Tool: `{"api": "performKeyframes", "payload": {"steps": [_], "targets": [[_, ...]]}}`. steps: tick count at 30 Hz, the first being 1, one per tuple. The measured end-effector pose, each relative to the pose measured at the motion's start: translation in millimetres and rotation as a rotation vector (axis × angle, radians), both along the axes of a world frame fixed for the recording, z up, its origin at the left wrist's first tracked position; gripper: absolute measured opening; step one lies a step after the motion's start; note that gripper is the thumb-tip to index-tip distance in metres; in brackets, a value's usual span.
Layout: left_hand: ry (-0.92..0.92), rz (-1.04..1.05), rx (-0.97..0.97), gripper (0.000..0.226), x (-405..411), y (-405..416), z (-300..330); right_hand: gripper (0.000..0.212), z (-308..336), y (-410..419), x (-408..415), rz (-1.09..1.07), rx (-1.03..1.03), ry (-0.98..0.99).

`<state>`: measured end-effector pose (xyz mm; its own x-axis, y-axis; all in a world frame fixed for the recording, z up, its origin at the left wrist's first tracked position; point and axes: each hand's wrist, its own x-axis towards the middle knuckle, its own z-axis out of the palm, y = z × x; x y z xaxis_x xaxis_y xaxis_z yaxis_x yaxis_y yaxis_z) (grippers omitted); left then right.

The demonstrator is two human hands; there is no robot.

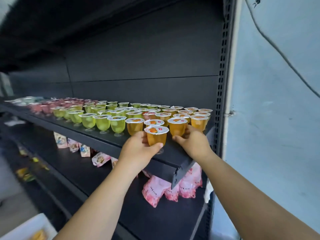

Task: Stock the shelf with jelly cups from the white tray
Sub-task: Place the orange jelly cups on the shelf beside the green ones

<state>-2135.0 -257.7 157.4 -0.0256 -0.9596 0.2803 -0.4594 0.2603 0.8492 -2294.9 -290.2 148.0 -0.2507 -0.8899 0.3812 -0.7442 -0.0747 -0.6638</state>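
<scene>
My left hand (138, 147) grips an orange jelly cup (156, 135) by its body, holding it at the front edge of the black shelf (97, 135). My right hand (194, 142) grips a second orange jelly cup (177, 127) standing in the front row on the shelf. Rows of orange cups (187, 113), green cups (102, 122) and pink cups (52, 105) fill the shelf from right to left. A corner of the white tray (22, 229) shows at the bottom left, with something yellow in it.
Pink snack bags (155, 191) lie on the lower shelf under the cups, with more packets (72, 144) further left. A perforated upright (220, 94) and a pale wall (277, 118) close off the right side. The shelf's bracket end (183, 172) juts out below my right wrist.
</scene>
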Motion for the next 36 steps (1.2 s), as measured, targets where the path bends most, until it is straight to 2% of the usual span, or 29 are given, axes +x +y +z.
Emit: {"api": "performKeyframes", "payload": {"steps": [3,8,11,15,20,24,28,30,32,36], "targets": [[-0.044,0.051,-0.034,0.021,-16.6,6.9,2.4,0.041,-16.1,17.8,-9.1,0.059,-0.123,-0.017],[-0.061,0.124,-0.050,0.019,-37.9,6.6,0.3,0.037,-39.5,39.8,-16.6,0.124,-0.129,-0.142],[-0.115,0.213,-0.078,0.032,-46.7,6.8,-4.3,0.039,-39.6,46.1,-14.5,0.148,-0.140,-0.092],[-0.188,0.279,-0.120,0.033,-52.2,6.9,-11.2,0.044,-32.4,54.2,-17.7,0.163,-0.100,0.004],[-0.184,0.284,-0.123,0.055,-39.6,16.3,-12.3,0.033,-14.9,79.5,3.4,0.174,-0.079,0.137],[-0.246,0.263,-0.192,0.048,25.9,36.2,-12.1,0.029,-1.0,110.4,48.3,0.177,-0.123,0.337],[-0.515,0.351,-0.231,0.045,139.4,59.7,-29.3,0.027,-11.6,132.3,131.5,0.179,-0.210,0.603],[-0.665,0.369,-0.203,0.046,192.0,74.2,-41.4,0.029,-18.9,138.4,174.4,0.183,-0.269,0.634],[-0.789,0.390,-0.204,0.045,249.8,93.4,-55.6,0.038,-27.4,142.9,227.9,0.254,-0.189,0.698],[-0.940,0.422,-0.123,0.046,354.5,132.9,-86.6,0.043,-67.0,133.5,322.0,0.434,-0.013,0.672]]}}
